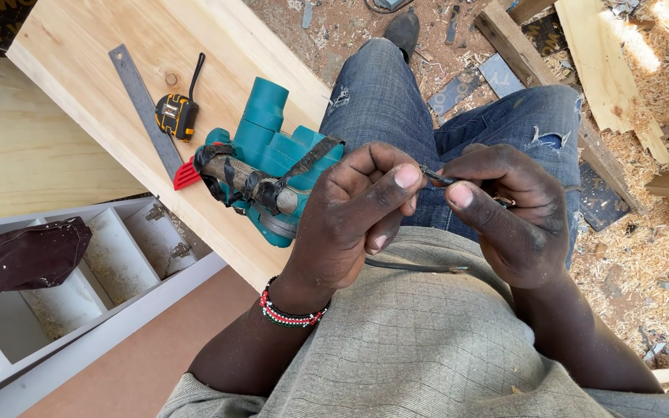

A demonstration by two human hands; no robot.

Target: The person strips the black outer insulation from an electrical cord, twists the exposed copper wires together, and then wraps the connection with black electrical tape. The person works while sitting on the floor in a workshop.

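Your left hand [361, 213] and right hand [509, 213] meet, both pinching a thin dark wire [437, 177] above your lap, beside the teal power planer [269, 162] on the plank [102, 85].

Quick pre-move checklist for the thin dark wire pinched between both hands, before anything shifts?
1. Left hand grips the wire: ok.
2. Right hand grips it: ok.
3. Wire's loose length lies across the shirt, free: ok.
4. Teal power tool rests fully on the board: ok.
5. Tool switched off: cannot tell.
6. Tape measure and steel ruler away from hands: ok.
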